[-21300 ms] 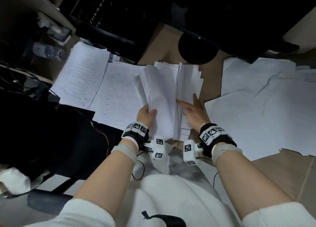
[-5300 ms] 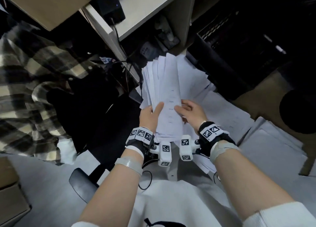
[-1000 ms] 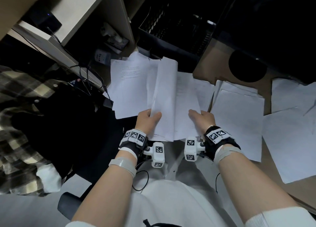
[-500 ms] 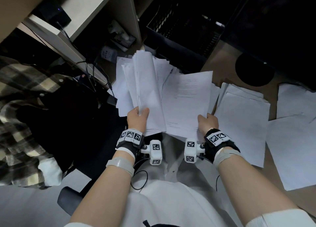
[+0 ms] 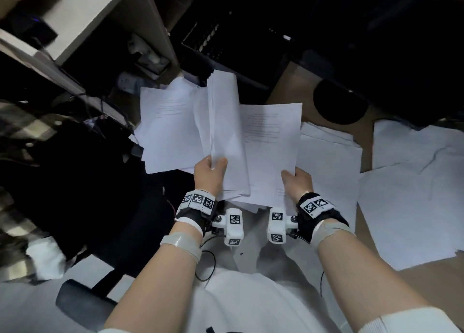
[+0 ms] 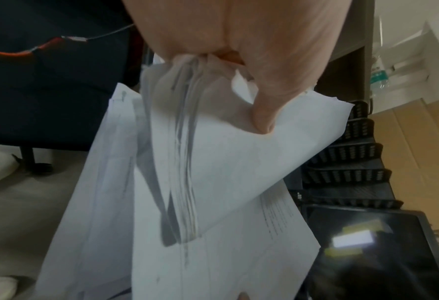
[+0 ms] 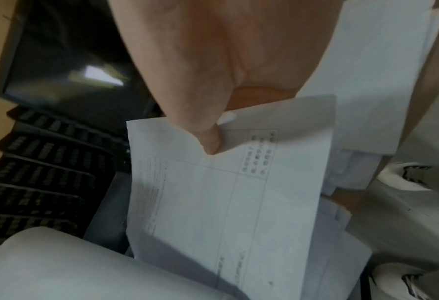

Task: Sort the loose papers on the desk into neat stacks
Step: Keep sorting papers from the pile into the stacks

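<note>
- Head view: we look down on a bundle of papers (image 5: 226, 132) held upright in front of our lap, its long axis running away from us toward the dark back of the desk (image 5: 291, 81), near edge at our wrists.
- To its right a printed sheet (image 5: 271, 152) lies flatter, long axis also pointing away from us, the lines of text at its far end.
- More paper lies on the desk: a stack on the left (image 5: 165, 129), partly hidden behind the bundle, and loose sheets on the right (image 5: 414, 194), cut off at the frame edge.
- The print is too faint to read in the head view; in the right wrist view we make out a ruled table with blurred characters.
- Our left hand (image 5: 209, 174) grips the bundle's near end. In the left wrist view the thumb (image 6: 264, 119) presses on the outer page and the fingers are hidden behind the sheets.
- Our right hand (image 5: 297, 182) pinches the printed sheet at its near right corner, the thumb (image 7: 210, 140) on top; the fingers beneath are hidden.
- A black round monitor base (image 5: 340, 101) stands beyond the papers.
</note>
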### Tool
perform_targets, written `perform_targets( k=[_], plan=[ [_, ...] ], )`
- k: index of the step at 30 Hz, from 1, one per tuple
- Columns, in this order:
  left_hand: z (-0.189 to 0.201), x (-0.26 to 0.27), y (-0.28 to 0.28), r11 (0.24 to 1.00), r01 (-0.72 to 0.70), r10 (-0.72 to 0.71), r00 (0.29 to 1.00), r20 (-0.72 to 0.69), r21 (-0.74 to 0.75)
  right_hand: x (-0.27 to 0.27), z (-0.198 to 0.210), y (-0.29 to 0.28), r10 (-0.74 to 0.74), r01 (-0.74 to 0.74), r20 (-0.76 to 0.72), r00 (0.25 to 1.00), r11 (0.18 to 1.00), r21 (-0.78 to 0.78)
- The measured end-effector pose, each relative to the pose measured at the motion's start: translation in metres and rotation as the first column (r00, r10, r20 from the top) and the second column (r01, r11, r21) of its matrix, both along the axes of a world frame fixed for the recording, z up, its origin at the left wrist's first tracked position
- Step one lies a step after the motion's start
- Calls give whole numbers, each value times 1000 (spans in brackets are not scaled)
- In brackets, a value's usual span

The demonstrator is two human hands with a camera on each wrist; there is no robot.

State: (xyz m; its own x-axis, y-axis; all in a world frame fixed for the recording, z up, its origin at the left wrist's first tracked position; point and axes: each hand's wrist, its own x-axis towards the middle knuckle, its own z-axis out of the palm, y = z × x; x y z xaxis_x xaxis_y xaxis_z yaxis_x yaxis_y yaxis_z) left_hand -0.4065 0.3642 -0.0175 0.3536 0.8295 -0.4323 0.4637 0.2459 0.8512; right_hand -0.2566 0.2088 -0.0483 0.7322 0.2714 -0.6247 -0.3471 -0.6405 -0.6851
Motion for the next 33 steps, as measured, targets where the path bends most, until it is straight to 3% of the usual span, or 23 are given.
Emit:
perform_targets(
  k=[5,10,15,18,20,23,26,30,33],
  plan=[
    [6,-43,22,982,-175,179,982,-52,66,-15,-5,63,190,-187,-43,981,980,66],
    [0,-96,69,958,-268,278,956,-93,103,-43,-19,140,216,-207,-84,973,973,103],
    [-2,-132,109,970,-227,234,967,-102,84,-64,-41,217,189,-184,-91,978,981,61],
    [-7,-142,121,983,-178,182,978,-100,46,-75,-50,246,217,-201,-200,955,975,99],
    [-12,-142,126,987,-156,159,983,-97,32,-77,-57,250,279,-264,-266,923,960,89],
    [-11,-132,127,990,-142,141,988,-66,-9,-67,-59,236,309,-305,-215,926,951,51],
    [-13,-116,122,983,-165,162,986,-33,-85,-60,-29,215,260,-242,-195,946,964,113],
    [-8,-86,109,982,-148,149,989,4,-121,-65,23,193,370,-288,-272,888,910,300],
    [0,-64,94,983,-113,122,991,58,-144,-65,38,179,383,-292,-242,892,895,338]
  ],
)
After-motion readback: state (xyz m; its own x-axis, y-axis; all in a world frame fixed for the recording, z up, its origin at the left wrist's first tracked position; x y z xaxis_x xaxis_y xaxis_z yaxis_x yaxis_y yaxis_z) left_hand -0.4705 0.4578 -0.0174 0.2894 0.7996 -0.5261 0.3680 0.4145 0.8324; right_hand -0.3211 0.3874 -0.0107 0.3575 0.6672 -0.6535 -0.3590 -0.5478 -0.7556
